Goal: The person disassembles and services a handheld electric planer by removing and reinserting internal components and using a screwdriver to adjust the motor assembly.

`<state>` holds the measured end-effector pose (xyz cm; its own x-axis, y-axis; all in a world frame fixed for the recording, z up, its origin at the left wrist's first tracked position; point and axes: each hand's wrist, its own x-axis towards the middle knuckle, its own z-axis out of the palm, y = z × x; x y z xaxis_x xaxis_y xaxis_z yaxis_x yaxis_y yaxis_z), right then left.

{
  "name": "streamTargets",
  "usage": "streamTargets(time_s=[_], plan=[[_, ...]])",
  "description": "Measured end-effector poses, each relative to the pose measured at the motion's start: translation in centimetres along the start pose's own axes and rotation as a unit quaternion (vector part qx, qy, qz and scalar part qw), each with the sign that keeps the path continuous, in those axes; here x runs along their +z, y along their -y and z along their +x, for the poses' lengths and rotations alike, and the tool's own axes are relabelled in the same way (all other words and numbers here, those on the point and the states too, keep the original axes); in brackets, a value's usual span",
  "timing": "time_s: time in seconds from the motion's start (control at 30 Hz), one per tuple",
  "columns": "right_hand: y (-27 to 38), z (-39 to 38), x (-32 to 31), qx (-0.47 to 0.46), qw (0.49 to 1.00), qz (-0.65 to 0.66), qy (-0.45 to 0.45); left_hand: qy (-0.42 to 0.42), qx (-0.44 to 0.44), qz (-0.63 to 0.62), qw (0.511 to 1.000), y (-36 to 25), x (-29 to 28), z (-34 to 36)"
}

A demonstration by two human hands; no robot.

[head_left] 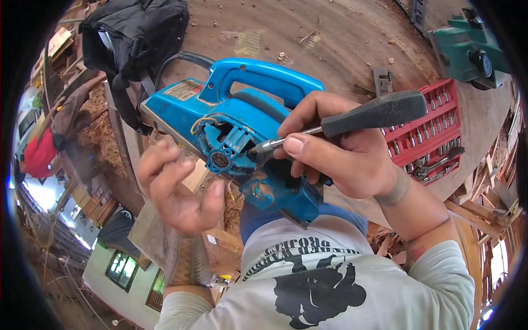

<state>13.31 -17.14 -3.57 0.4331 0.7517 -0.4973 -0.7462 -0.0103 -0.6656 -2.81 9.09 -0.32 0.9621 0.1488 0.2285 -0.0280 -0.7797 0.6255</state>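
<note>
Closest to me, the blue power tool (242, 137) rests against my lap and body, tipped so its opened side faces up toward me, which puts the exposed motor end (221, 159) and the loose wires where I can look straight into them. My right hand (341, 159) is wrapped around the screwdriver (352, 118), thumb and forefinger pinching the metal shaft close to the tip while the black handle sticks out past my knuckles; held that low, the tip sits steady right against the housing beside the motor end. My left hand (179, 187) hangs just beside the tool on its left, loosely curled with the fingers half spread; it seems empty, though I cannot tell whether something small sits between the fingertips. The tool's curved handle (264, 77) points away from me, out of the way of the open side. Farther out on the round wooden counter (341, 38), the red socket set (434, 132) lies open just beyond my right hand, within easy reach. A black bag (137, 33) sits at the far left edge, and a green machine (467, 49) stands at the far right.
</note>
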Motion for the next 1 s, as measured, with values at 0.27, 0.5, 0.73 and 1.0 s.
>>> streamTargets(time_s=[0.27,0.5,0.73,1.0], plan=[[0.1,0.3,0.0,0.024,0.999,0.031,0.006,0.094,0.084,0.018,0.992,2.4,1.5,2.5],[-0.6,0.2,-0.1,-0.023,1.000,0.014,-0.002,0.081,0.167,0.022,0.982,3.8,1.9,4.0],[-0.7,1.4,-0.4,-0.289,0.922,-0.255,0.016,0.103,0.169,0.000,0.980,4.6,2.3,4.1],[0.0,1.3,0.0,-0.127,0.986,-0.109,0.012,0.090,0.148,-0.034,0.984,5.2,2.3,3.8]])
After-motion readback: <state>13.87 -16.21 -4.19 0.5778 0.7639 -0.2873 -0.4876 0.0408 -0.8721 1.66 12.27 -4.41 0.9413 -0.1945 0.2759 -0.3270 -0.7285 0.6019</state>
